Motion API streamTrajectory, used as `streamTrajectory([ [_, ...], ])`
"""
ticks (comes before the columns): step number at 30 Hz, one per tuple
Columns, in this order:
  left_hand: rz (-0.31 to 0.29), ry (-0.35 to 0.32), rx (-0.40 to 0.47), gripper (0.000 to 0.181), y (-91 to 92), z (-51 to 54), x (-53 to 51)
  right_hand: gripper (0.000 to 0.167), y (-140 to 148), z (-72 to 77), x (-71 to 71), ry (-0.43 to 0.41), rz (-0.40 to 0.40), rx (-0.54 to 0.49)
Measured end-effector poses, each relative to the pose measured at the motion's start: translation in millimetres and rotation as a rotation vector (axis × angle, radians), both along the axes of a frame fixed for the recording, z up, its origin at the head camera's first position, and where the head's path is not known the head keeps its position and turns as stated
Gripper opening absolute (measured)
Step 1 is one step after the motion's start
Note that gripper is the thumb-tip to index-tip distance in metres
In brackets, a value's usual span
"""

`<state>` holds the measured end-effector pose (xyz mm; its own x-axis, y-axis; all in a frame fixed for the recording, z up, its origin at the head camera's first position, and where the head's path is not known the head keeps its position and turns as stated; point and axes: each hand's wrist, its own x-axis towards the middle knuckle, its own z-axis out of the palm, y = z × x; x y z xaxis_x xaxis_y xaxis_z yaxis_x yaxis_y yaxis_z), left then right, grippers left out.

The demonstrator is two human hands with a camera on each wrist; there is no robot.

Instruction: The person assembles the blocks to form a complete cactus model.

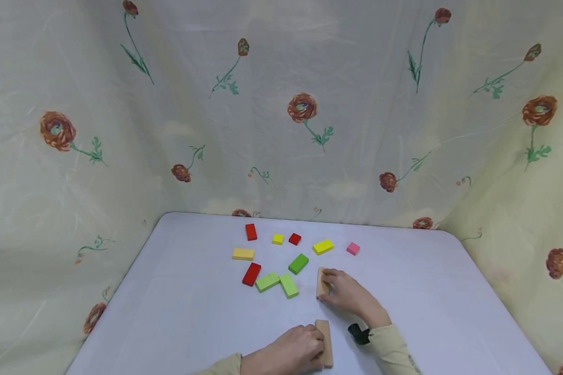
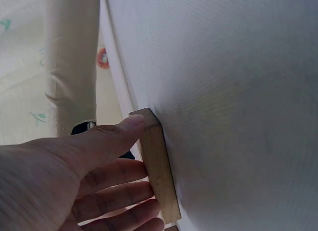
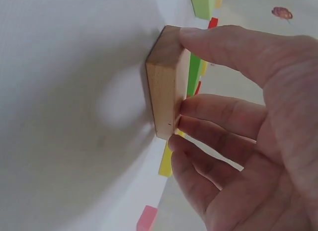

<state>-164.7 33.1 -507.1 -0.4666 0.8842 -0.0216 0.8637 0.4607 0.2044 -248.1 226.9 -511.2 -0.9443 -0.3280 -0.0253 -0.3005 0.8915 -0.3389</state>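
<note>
Two plain wooden blocks are on the white table. Near the front edge, my left hand (image 1: pixel 292 350) grips one wooden block (image 1: pixel 326 344); in the left wrist view its thumb presses the end of the block (image 2: pixel 160 176) and the fingers lie along its side. Farther back, my right hand (image 1: pixel 349 294) holds the other wooden block (image 1: pixel 321 284). The right wrist view has the thumb on one end of that block (image 3: pixel 161 92) and fingertips at its side and far end.
Beyond the hands lie several coloured blocks: a green block (image 1: pixel 298 263), light green blocks (image 1: pixel 289 286), red blocks (image 1: pixel 251 274), yellow blocks (image 1: pixel 323 247), a tan block (image 1: pixel 243 254) and a pink block (image 1: pixel 353 248). Floral cloth (image 1: pixel 272 130) hangs around the table (image 1: pixel 183 312).
</note>
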Motion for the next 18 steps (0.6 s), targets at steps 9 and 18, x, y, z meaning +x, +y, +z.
streamTrajectory([
  [9,0.005,-0.007,-0.006,0.020,1.1,-1.1,-0.3,0.048,-4.0,1.6,2.7,0.003,0.038,0.026],
  [18,0.016,-0.013,-0.019,0.022,2.0,1.0,-0.3,0.047,-6.2,4.4,4.0,0.019,0.077,0.010],
])
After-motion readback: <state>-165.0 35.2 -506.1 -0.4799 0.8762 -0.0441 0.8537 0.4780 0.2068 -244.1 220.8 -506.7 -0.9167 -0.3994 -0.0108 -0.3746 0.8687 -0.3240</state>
